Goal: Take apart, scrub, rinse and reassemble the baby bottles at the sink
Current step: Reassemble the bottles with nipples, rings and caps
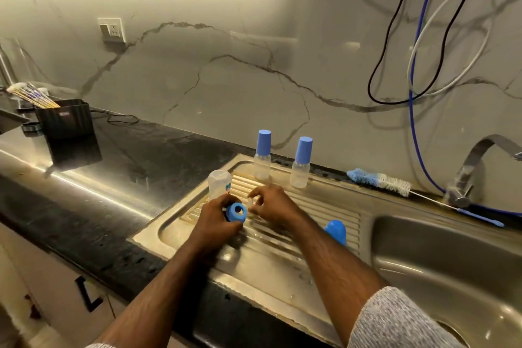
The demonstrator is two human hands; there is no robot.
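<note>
Over the ribbed steel drainboard (324, 206), my left hand (216, 219) grips a blue screw ring (236, 212) with its hole facing up. My right hand (271, 206) pinches a small clear teat (252, 203) right beside the ring. An open clear bottle body (219, 183) stands just behind my left hand. Two capped bottles (262, 155) (301, 162) with blue caps stand upright at the drainboard's back edge. A blue cap (336, 232) lies on the drainboard by my right forearm.
A blue and white bottle brush (378, 179) lies along the sink's back rim, its handle reaching toward the tap (466, 175). The sink basin (452, 271) is at the right. A black container (63, 118) with brushes stands on the dark counter at left. Cables hang on the wall.
</note>
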